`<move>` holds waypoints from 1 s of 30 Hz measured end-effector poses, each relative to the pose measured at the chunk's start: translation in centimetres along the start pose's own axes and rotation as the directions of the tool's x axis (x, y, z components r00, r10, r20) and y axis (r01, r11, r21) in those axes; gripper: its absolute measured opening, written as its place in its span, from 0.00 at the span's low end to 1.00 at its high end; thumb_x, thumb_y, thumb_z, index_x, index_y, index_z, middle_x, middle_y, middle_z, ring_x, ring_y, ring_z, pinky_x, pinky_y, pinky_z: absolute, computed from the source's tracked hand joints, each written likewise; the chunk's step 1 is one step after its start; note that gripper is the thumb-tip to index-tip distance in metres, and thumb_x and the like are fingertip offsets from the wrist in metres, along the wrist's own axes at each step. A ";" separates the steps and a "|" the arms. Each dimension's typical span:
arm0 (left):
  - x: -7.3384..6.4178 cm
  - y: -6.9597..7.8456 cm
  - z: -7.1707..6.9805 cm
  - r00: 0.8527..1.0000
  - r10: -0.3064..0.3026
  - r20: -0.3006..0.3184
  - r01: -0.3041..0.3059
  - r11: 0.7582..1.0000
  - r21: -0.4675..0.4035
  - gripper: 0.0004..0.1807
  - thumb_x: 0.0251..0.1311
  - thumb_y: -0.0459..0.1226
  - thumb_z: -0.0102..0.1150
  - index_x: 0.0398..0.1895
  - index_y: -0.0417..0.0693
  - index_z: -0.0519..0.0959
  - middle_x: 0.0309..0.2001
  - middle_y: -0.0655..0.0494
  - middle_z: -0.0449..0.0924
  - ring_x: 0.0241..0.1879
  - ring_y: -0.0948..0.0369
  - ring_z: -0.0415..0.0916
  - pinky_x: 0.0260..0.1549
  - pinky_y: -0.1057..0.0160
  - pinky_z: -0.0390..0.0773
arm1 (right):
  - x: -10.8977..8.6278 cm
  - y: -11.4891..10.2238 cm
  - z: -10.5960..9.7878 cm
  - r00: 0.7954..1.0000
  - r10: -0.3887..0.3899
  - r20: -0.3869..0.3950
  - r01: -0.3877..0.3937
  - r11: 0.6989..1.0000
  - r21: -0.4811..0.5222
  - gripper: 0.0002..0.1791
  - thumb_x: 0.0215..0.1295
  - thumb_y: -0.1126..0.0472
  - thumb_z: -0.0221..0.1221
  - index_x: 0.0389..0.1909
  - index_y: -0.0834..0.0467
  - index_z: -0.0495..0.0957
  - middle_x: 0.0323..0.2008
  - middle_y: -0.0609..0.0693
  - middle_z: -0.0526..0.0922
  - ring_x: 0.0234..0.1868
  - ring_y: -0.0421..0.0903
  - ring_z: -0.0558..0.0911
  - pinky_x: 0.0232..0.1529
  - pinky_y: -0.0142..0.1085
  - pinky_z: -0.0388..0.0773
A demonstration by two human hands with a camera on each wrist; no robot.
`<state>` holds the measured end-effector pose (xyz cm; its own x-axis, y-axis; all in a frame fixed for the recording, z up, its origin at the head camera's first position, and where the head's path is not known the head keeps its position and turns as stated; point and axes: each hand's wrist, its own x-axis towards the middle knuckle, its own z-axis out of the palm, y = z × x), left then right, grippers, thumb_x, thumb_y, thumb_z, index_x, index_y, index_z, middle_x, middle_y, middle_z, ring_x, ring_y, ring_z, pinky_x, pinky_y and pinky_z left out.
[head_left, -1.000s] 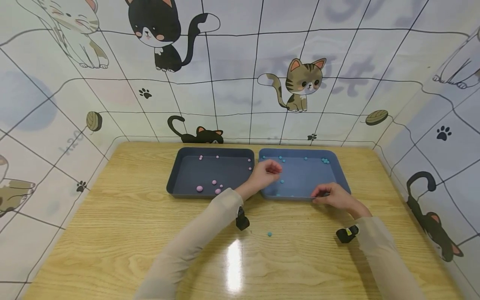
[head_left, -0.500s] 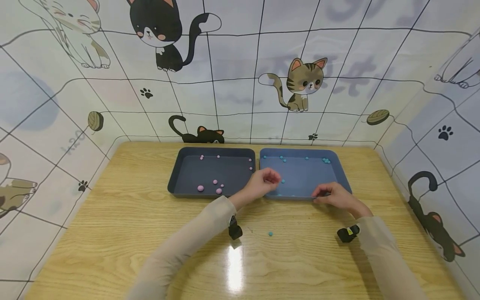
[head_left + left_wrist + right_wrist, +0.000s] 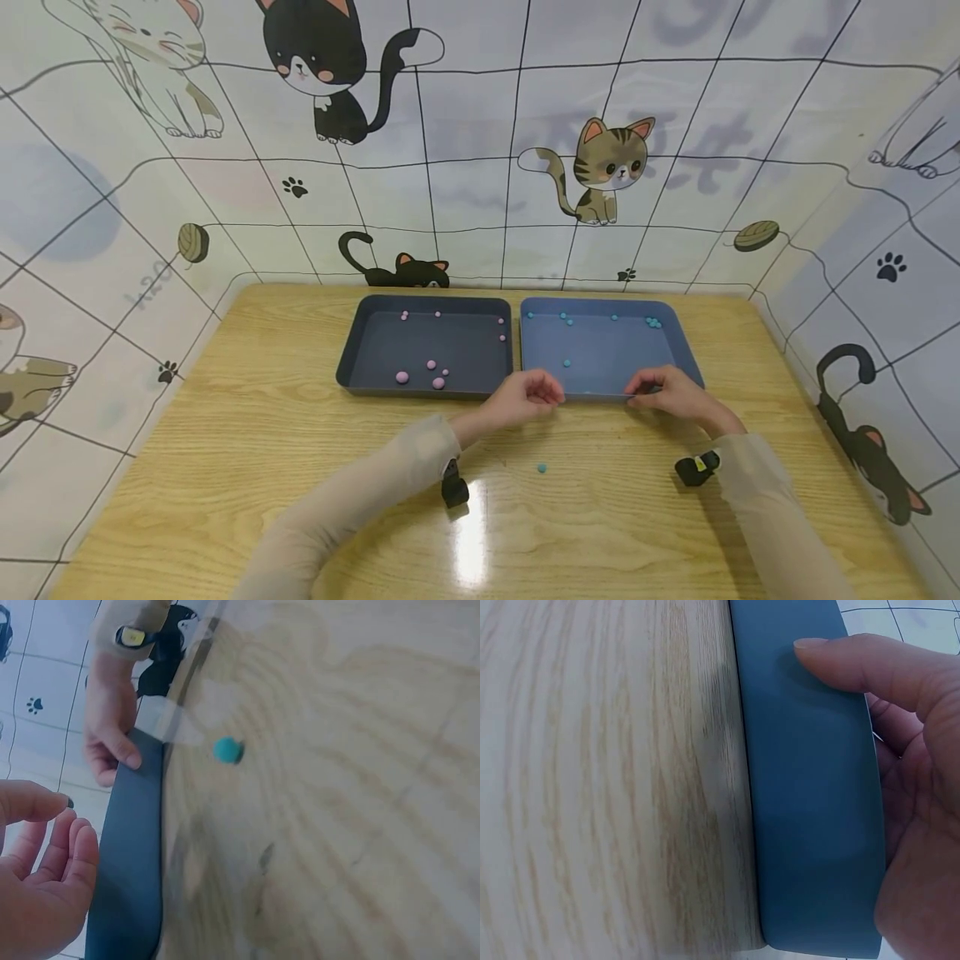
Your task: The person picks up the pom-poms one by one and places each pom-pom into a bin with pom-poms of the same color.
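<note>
My left hand (image 3: 521,398) hovers by the near left corner of the blue tray (image 3: 603,354), its fingers loosely bent. In the left wrist view its thumb (image 3: 45,801) comes close to the fingertips; a tiny dark spot shows at the thumb tip, and what it is I cannot tell. With my right hand (image 3: 675,393) I grip the tray's near wall (image 3: 810,802), thumb outside and fingers over the rim. A small teal ball (image 3: 542,468) lies on the table in front of the tray. Several more teal balls (image 3: 653,322) are scattered inside it.
A dark grey tray (image 3: 450,346) stands left of the blue one, holding several pink balls (image 3: 402,377) of different sizes. Both trays sit on the wooden table (image 3: 247,433) near the back wall covering (image 3: 472,192), which is printed with cats.
My left hand has drawn back from above the blue tray toward its near edge, coming closer to me. My right hand keeps its grip on the tray wall, and the loose teal ball stays put.
</note>
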<state>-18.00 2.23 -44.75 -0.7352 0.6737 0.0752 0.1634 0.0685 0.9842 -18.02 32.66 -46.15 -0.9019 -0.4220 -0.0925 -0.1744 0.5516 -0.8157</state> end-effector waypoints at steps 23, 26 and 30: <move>-2.5 -3.2 1.7 0.993 -0.062 0.098 0.063 0.998 0.002 0.12 0.48 0.16 0.54 0.37 0.28 0.75 0.38 0.37 0.78 0.35 0.59 0.77 0.36 0.71 0.77 | 0.0 -0.3 0.1 1.000 0.005 -0.001 -0.005 1.000 -0.002 0.04 0.55 0.68 0.64 0.32 0.63 0.82 0.30 0.52 0.82 0.29 0.39 0.76 0.30 0.31 0.72; -2.8 -3.3 1.9 0.992 -0.074 0.106 0.073 0.997 0.012 0.12 0.48 0.16 0.53 0.37 0.28 0.75 0.37 0.38 0.78 0.34 0.63 0.75 0.36 0.72 0.77 | -0.1 -0.4 0.1 1.000 0.006 0.001 -0.006 1.000 -0.005 0.04 0.55 0.68 0.64 0.33 0.63 0.82 0.30 0.52 0.82 0.29 0.39 0.76 0.30 0.31 0.72; -3.2 -3.3 2.1 0.986 -0.103 0.128 0.102 0.995 0.018 0.13 0.47 0.16 0.51 0.37 0.29 0.74 0.37 0.40 0.77 0.34 0.66 0.74 0.36 0.72 0.77 | -0.1 -0.5 0.1 1.000 0.013 0.005 -0.013 1.000 -0.017 0.04 0.56 0.68 0.63 0.33 0.63 0.82 0.30 0.53 0.82 0.29 0.39 0.76 0.30 0.30 0.72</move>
<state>-14.84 1.38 -48.58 -0.6579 0.7516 -0.0476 0.0995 0.1495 0.9837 -17.84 32.39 -45.79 -0.9022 -0.4183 -0.1056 -0.1697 0.5691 -0.8046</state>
